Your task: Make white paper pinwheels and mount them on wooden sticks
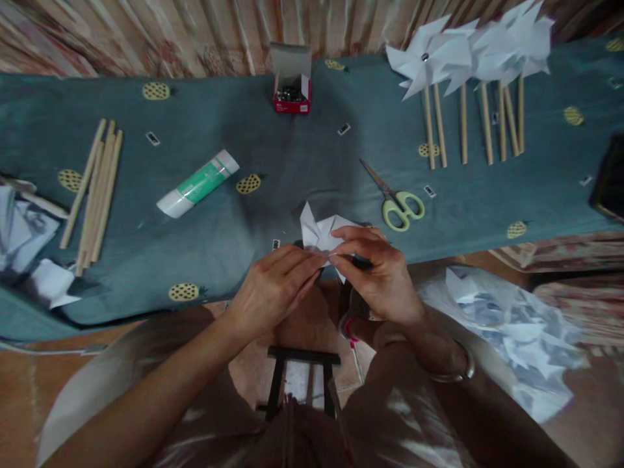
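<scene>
Both hands meet at the table's front edge around a white paper pinwheel [316, 233] that has no stick visible on it. My left hand [273, 279] pinches its lower part, fingers pressed together. On the other side my right hand [377, 273] pinches the paper near its middle with thumb and forefinger; anything small between those fingertips cannot be made out. Just beyond the right hand lie scissors [402, 208] with light green handles, blades pointing away to the left. A green and white tube [199, 184] rests to the left of the pinwheel.
A red box [291, 104] of small metal pieces stands open at the back. Finished pinwheels on sticks [439, 55] lie at back right. Several wooden sticks [95, 195] and folded papers [29, 227] are at left. A plastic bag of paper pieces [511, 331] sits below the table at right.
</scene>
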Tool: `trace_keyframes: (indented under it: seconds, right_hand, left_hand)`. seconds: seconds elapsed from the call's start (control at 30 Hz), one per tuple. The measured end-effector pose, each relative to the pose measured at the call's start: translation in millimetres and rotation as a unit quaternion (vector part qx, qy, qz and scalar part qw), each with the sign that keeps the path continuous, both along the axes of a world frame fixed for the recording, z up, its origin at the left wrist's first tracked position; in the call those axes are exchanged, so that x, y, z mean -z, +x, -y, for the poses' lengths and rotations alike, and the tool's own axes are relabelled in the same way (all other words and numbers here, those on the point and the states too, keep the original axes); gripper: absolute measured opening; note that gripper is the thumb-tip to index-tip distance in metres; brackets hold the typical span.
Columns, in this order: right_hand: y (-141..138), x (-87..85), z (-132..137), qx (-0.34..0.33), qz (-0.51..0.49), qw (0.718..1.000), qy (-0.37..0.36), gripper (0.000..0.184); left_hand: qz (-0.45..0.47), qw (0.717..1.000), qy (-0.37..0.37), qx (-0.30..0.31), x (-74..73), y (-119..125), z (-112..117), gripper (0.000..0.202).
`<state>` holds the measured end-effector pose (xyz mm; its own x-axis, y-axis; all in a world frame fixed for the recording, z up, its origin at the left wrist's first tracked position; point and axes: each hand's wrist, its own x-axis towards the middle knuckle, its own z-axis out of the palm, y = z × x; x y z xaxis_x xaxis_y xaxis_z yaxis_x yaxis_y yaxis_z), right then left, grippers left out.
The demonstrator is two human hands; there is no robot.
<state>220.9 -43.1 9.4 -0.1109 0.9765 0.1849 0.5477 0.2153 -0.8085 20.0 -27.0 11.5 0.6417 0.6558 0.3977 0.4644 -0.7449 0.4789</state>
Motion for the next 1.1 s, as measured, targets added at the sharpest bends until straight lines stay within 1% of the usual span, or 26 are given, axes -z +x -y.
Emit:
trace_keyframes:
  seconds: [0.13, 0.47, 0.67, 0.83, 1.1]
  right_hand:
    - [-3.1, 1.8, -1.0, 0.007, 0.02, 1.0, 0.019, 0.008]
    - [-6.9, 1.4, -0.2, 0.019, 0.076, 0.994, 0.07, 0.009]
    - [-7.5, 4.4, -1.6, 0.022, 0.083, 0.993, 0.077, 0.009]
    - [-9.3, 5.1, -2.6, 0.029, 0.089, 0.992, 0.082, 0.009]
    - [-12.3, 4.3, -4.2, 0.033, 0.079, 0.995, 0.06, 0.01]
  left_hand:
    - [0.012, 1.0, -0.002, 0.018, 2.3, -0.4, -0.4, 0.014]
    - [0.015, 1.0, -0.016, 0.004, 7.1, 1.6, 0.2, 0.015]
    - [0.005, 1.0, -0.024, -0.011, 7.5, 2.0, 0.5, 0.015]
    - [0.018, 0.999, -0.04, -0.019, 6.6, 3.1, 0.1, 0.014]
    - [0.012, 0.999, -0.043, -0.02, 7.9, 3.5, -0.1, 0.016]
